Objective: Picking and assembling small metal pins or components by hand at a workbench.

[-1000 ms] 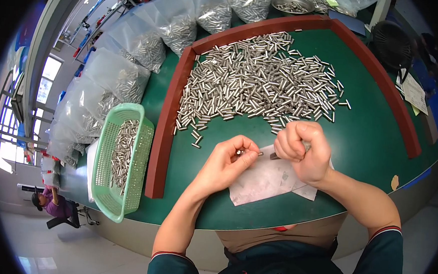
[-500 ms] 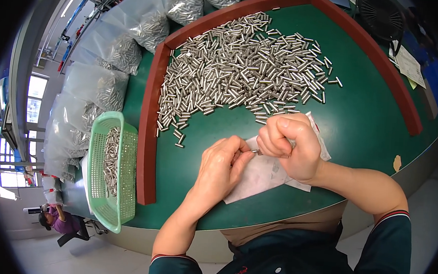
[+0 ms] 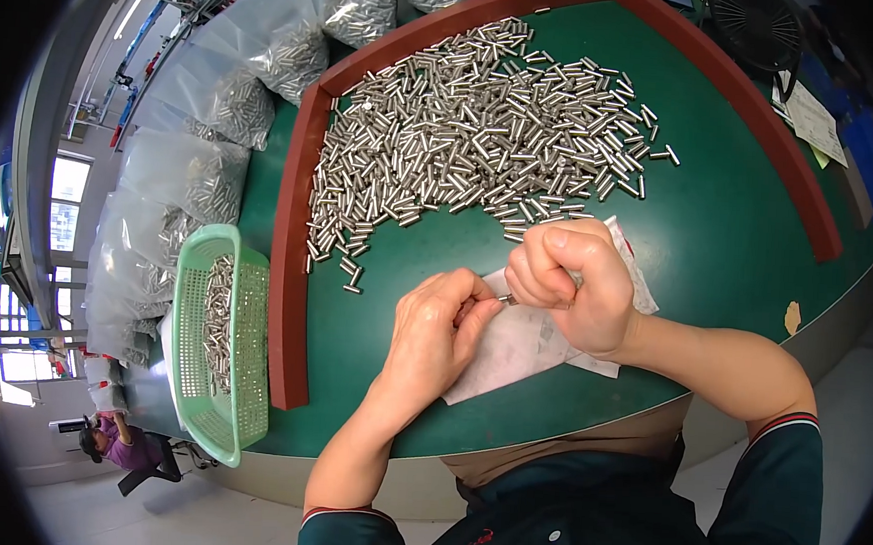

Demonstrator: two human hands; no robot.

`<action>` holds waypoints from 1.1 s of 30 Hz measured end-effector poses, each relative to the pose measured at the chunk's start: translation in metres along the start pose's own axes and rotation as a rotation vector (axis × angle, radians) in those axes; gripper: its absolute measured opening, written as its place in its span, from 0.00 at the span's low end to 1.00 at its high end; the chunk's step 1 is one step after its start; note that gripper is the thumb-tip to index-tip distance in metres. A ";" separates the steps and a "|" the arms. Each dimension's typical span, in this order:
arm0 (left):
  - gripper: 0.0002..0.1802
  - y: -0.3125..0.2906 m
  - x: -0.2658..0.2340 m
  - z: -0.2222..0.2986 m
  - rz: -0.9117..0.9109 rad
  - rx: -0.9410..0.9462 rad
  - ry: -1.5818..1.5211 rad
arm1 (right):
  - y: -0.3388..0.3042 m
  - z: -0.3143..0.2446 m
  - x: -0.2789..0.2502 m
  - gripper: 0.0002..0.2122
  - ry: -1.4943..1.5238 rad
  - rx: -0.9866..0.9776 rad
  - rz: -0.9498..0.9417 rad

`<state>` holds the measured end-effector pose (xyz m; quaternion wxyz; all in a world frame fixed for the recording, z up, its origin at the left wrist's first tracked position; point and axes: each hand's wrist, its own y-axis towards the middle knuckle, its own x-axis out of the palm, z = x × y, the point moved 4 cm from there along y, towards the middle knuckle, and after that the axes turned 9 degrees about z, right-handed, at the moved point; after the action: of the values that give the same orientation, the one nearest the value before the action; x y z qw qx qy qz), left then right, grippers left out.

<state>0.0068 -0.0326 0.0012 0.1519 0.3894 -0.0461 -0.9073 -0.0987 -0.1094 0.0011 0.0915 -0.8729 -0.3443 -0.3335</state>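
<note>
Over the near middle of the green table, my left hand is closed in a pinch with a small shiny metal pin at its fingertips. Close against the pin's other end is my right hand, curled into a fist; whatever its fingers hold is hidden. Under both hands lies a creased white sheet with faint smudges. Beyond them spreads a large pile of loose metal pins, with a few strays at its edges.
A dark red wooden border frames the table top. Left of it stands a green plastic basket partly filled with pins. Clear bags of pins line the left and far side. A black fan is at far right. A person sits in the left background.
The whole view has shifted a few pixels. Both hands keep nearly the same pose, with the pin still between them.
</note>
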 end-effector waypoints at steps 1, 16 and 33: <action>0.07 0.000 0.000 0.000 0.005 -0.001 0.001 | 0.000 0.001 0.000 0.17 0.000 0.001 0.000; 0.07 0.004 0.001 0.004 0.019 0.022 -0.011 | -0.001 -0.002 0.014 0.16 -0.324 -0.166 -0.043; 0.07 0.006 -0.014 -0.037 -0.147 -0.741 -1.516 | 0.000 0.003 0.008 0.18 -0.084 0.038 -0.032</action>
<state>0.0442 -0.0323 -0.0136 0.1385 -0.3973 0.1904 -0.8870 -0.0932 -0.1042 0.0039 0.0883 -0.8787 -0.3678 -0.2913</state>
